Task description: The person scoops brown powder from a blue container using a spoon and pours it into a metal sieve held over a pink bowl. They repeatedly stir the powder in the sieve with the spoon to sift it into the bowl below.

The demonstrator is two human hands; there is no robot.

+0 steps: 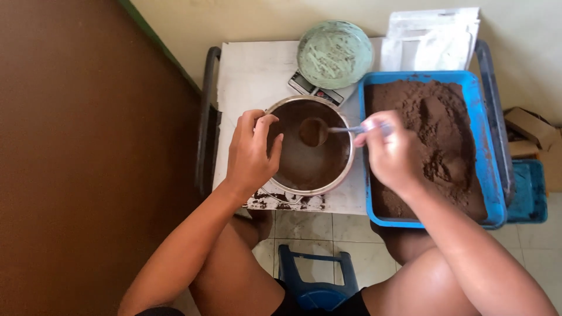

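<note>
Left hand (pixel 250 155) fingers curled on the metal sieve (pixel 309 146) rim, steadying it on the desk (pixel 252 76). Right hand (pixel 389 149) pinches a spoon (pixel 319 131) of brown powder over it — blue tray (pixel 489 158) mostly full, sieving barely started.

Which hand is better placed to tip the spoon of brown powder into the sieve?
The right hand, probably. It already holds the spoon over the sieve, while the left hand grips the sieve's rim.

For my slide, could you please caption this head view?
Left hand steadies a metal sieve while right hand holds a spoon of brown powder over it.
</note>
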